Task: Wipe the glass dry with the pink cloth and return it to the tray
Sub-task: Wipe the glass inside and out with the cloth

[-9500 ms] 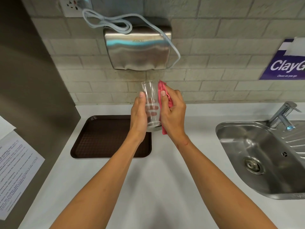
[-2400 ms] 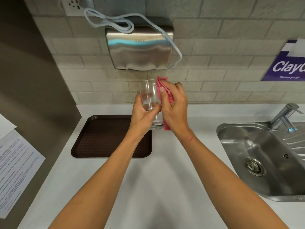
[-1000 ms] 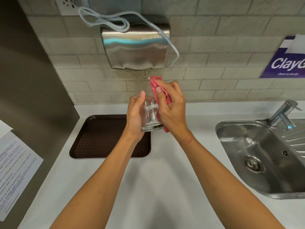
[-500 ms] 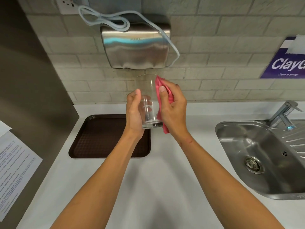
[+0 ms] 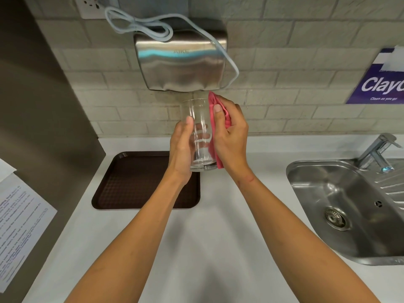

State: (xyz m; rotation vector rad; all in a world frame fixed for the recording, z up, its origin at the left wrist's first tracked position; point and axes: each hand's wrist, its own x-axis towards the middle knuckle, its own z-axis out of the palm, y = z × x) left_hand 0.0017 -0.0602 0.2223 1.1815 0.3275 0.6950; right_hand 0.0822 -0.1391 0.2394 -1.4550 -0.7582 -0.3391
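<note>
— White bench (image 5: 196,237), brown tray (image 5: 131,184) bare. Where's the glass (image 5: 197,132)?
— Upright above the tray's right edge; I see my left hand (image 5: 181,149) fingers wrapped around it, right hand (image 5: 229,138) fingers pressing the pink cloth (image 5: 213,101) against its side.

A pale brick-tiled wall (image 5: 284,62) fills the top of the frame, with a steel hand dryer (image 5: 181,62) at upper centre and a purple sign (image 5: 380,82) at upper right. Below runs a white tabletop (image 5: 218,226); a steel sink (image 5: 349,211) with tap (image 5: 376,149) sits lower right, and a dark panel (image 5: 43,106) stands at left.
</note>
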